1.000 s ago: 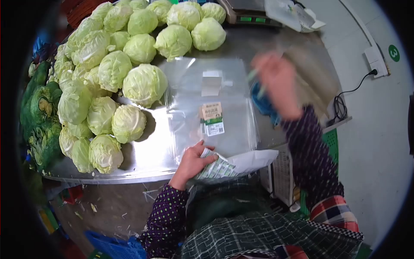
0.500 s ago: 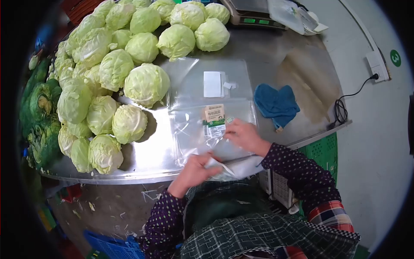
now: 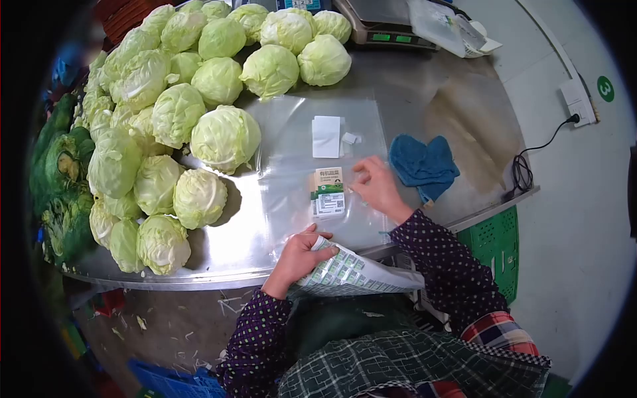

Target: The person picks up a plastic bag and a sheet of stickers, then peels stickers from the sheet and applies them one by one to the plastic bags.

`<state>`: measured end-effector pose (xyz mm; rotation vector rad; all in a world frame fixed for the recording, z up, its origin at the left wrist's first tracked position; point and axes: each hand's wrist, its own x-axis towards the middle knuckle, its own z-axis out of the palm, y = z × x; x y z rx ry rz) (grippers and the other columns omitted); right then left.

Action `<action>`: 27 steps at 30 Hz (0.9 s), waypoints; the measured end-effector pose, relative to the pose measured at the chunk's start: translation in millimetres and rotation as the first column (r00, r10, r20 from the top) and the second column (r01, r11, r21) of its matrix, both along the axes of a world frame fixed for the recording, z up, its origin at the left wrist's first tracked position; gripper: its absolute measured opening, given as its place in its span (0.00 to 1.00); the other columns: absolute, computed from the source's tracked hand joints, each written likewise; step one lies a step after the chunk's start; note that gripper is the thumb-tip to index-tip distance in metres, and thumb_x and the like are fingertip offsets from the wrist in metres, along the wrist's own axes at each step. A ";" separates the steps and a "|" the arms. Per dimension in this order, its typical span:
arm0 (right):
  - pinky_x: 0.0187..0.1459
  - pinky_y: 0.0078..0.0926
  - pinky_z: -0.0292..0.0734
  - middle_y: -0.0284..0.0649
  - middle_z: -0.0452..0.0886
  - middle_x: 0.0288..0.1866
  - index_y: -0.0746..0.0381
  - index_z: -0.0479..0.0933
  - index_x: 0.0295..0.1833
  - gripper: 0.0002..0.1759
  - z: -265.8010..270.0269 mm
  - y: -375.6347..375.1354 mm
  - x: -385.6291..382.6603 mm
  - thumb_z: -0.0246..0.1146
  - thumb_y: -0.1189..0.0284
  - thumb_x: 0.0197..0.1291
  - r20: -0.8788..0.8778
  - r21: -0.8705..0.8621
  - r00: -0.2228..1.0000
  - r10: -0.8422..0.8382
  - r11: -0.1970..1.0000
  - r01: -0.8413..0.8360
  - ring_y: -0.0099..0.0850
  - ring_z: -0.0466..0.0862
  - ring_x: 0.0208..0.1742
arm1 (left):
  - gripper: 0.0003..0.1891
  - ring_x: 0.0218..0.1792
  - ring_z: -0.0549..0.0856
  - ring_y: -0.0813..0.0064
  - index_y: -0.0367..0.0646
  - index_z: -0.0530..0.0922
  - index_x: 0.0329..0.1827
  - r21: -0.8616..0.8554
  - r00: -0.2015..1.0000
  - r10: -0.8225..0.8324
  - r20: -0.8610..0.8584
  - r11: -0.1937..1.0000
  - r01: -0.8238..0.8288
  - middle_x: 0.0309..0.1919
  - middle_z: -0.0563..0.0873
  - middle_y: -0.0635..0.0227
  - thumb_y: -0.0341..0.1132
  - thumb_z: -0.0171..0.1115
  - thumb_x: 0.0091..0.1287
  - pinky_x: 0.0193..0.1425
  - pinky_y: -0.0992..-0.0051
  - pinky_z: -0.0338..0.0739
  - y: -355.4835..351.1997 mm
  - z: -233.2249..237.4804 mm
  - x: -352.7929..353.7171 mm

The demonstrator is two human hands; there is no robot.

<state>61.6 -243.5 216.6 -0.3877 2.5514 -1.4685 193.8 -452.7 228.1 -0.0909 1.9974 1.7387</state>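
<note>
My left hand (image 3: 303, 259) grips a sheet of small green-and-white stickers (image 3: 348, 268), thumb on top, at the table's front edge. Fingers curled together, my right hand (image 3: 379, 187) is just right of the printed label (image 3: 329, 192), over the clear plastic bags (image 3: 285, 179). Whatever its fingertips pinch, if anything, is too small to make out. Green and tan printing shows on the label, which lies on the bags. Above it lie a white paper stack (image 3: 326, 136) and a few small white pieces (image 3: 350, 138).
Many pale green cabbages (image 3: 225, 139) are heaped at left and back on the metal table (image 3: 232, 249). A blue cloth (image 3: 424, 164) lies to the right. A scale (image 3: 391, 23) stands at the back. A power cord (image 3: 524, 166) hangs by the wall; a green crate (image 3: 494, 252) is below.
My right hand has moved up and slightly right, off the label. My left hand has raised and turned the sticker sheet, so its printed face now shows. The view has shifted slightly.
</note>
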 end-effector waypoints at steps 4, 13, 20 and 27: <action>0.39 0.38 0.78 0.42 0.72 0.42 0.61 0.74 0.41 0.22 12.2 15.0 5.9 0.73 0.64 0.43 -0.245 0.462 0.963 0.112 0.887 0.014 0.40 0.82 0.41 | 0.12 0.66 0.71 0.66 0.39 0.86 0.42 0.037 0.997 -0.025 0.077 0.999 0.023 0.48 0.86 0.63 0.32 0.72 0.56 0.68 0.69 0.62 0.4 -4.0 3.8; 0.36 0.34 0.77 0.37 0.75 0.37 0.58 0.79 0.38 0.11 4.8 1.3 43.0 0.65 0.63 0.55 -0.100 0.363 0.929 0.356 0.883 -0.299 0.35 0.81 0.36 | 0.12 0.62 0.76 0.60 0.37 0.84 0.39 0.150 0.976 -0.212 -0.049 0.965 0.217 0.42 0.88 0.59 0.34 0.72 0.56 0.66 0.68 0.69 0.7 24.2 9.4; 0.40 0.21 0.73 0.33 0.75 0.35 0.61 0.75 0.45 0.13 75.8 26.9 -73.6 0.67 0.72 0.55 -0.014 -0.705 0.999 -0.032 0.709 0.012 0.21 0.75 0.36 | 0.10 0.66 0.72 0.56 0.38 0.86 0.37 -0.073 1.000 0.018 0.024 0.997 -0.016 0.46 0.86 0.55 0.34 0.71 0.56 0.67 0.67 0.67 -0.3 21.8 -0.7; 0.43 0.28 0.75 0.41 0.71 0.48 0.63 0.74 0.47 0.27 -11.4 1.2 1.0 0.75 0.74 0.38 -0.281 0.154 0.958 0.050 0.988 -0.007 0.33 0.77 0.44 | 0.10 0.67 0.70 0.58 0.38 0.86 0.37 0.045 0.996 0.051 0.080 0.998 -0.054 0.46 0.86 0.56 0.34 0.71 0.56 0.69 0.69 0.64 -1.8 4.1 1.8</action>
